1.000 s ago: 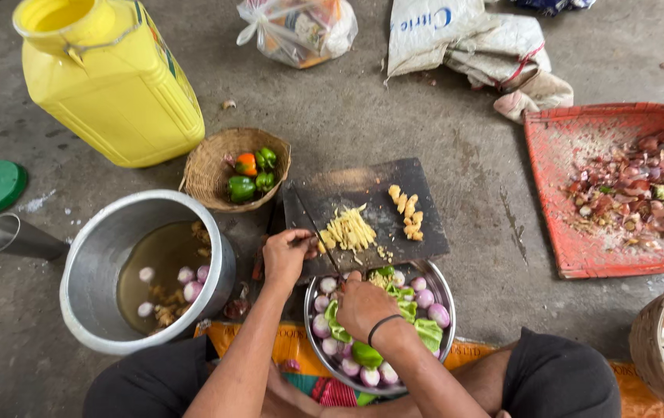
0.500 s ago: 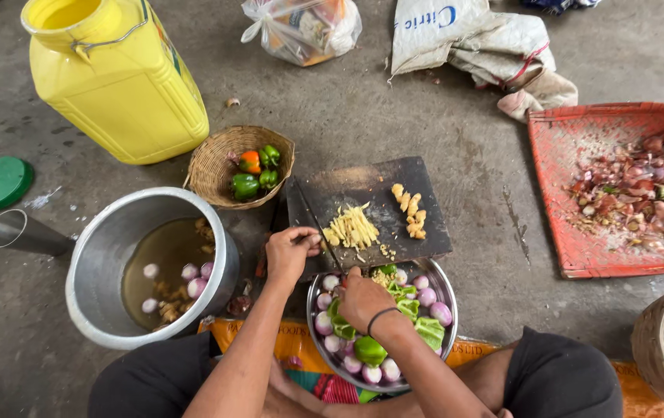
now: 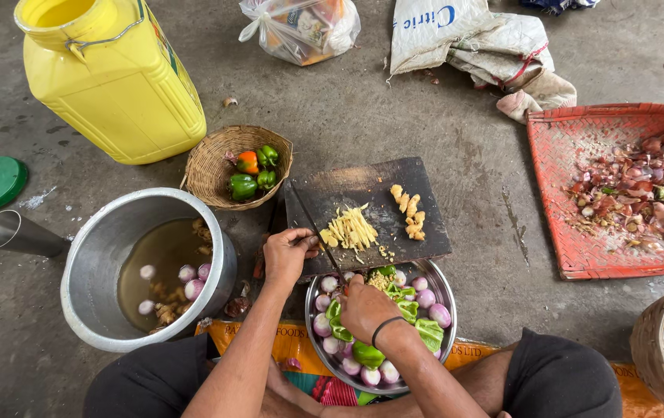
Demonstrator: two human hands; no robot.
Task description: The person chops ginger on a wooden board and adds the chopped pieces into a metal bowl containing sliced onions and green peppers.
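I look down at my left hand (image 3: 285,255) at the near edge of a dark cutting board (image 3: 417,240), fingers by the knife (image 3: 310,224) blade beside a pile of pale yellow strips (image 3: 350,229). My right hand (image 3: 364,307) grips the knife handle over a steel bowl (image 3: 444,288) of halved onions and green pepper. A steel pot (image 3: 99,255) sits left, a small basket of peppers (image 3: 208,166) beyond it.

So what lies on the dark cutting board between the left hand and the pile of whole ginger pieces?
Head view: a heap of pale yellow ginger slivers lies between left hand and whole ginger pieces on the dark cutting board.
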